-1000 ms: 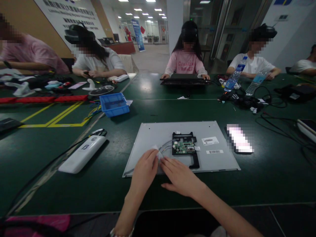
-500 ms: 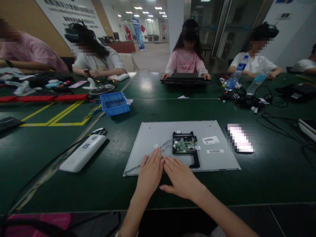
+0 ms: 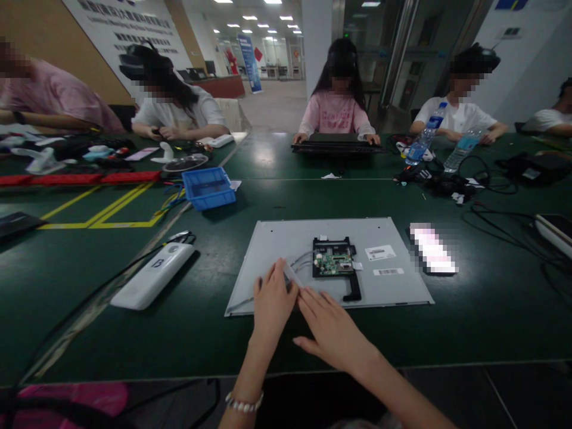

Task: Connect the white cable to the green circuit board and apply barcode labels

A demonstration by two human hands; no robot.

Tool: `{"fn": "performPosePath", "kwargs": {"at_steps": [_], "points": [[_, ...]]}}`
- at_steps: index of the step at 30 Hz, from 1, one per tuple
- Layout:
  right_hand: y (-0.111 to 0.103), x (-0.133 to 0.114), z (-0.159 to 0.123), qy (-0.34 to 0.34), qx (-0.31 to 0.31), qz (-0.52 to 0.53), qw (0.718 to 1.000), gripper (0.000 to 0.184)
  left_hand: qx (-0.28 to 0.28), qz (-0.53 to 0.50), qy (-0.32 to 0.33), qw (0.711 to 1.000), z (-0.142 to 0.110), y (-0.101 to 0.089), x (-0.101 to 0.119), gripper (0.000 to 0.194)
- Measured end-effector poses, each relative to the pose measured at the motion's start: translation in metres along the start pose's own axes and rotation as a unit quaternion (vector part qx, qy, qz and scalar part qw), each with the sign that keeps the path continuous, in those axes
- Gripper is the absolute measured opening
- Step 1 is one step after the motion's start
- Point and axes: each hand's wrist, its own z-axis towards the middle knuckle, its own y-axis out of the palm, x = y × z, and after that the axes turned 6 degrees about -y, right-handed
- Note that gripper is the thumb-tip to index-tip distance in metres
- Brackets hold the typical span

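Note:
A flat grey display panel [image 3: 384, 289] lies on the green table in front of me, its back side up. Fixed near its middle is a black bracket [image 3: 353, 289] with a green circuit board [image 3: 333, 264], and thin grey cables [image 3: 304, 260] run from the board toward the left. Over these cables, my left hand [image 3: 273, 301] has its fingers bent around a white strip of tape [image 3: 292, 275]. My right hand [image 3: 328, 326] rests beside it at the panel's near edge, fingers stretched out flat and thumb apart. Its fingertips meet the strip's lower end.
A white power bank [image 3: 154, 275] with a cable lies to the left, a lit phone [image 3: 432, 249] to the right. Farther back are a blue bin [image 3: 210, 199] and two water bottles [image 3: 426, 134]. Several people sit across the table; one holds a black panel [image 3: 337, 145].
My left hand's fingers have gone from flat to bent, and more of the white tape strip shows. My right hand has shifted slightly and stays flat.

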Motion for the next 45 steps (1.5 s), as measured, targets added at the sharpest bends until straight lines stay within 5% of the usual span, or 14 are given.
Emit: {"fn": "performPosePath", "kwargs": {"at_steps": [6, 11, 17, 26, 37, 45], "points": [[-0.045, 0.022, -0.014, -0.006, 0.044, 0.022, 0.999, 0.047, 0.016, -0.032, 0.002, 0.999, 0.0, 0.008, -0.005, 0.049], [-0.077, 0.086, -0.033, 0.095, 0.102, 0.041, 0.989, 0.031, 0.061, -0.09, 0.013, 0.994, 0.0, 0.006, -0.007, 0.055], [-0.086, 0.143, -0.032, 0.121, 0.055, 0.061, 0.989, 0.023, 0.106, -0.136, 0.077, 0.982, 0.0, -0.004, -0.004, 0.039], [-0.067, 0.146, -0.025, 0.116, 0.061, 0.102, 0.986, 0.025, 0.023, -0.042, 0.139, 0.989, -0.013, -0.01, 0.004, 0.031], [-0.061, 0.145, -0.028, 0.111, 0.077, 0.114, 0.984, 0.023, 0.024, 0.044, 0.131, 0.99, -0.01, -0.012, 0.006, 0.018], [-0.07, 0.152, -0.038, 0.096, 0.144, -0.043, 0.984, 0.021, 0.092, 0.053, 0.133, 0.985, 0.006, -0.027, 0.0, 0.019]]}}
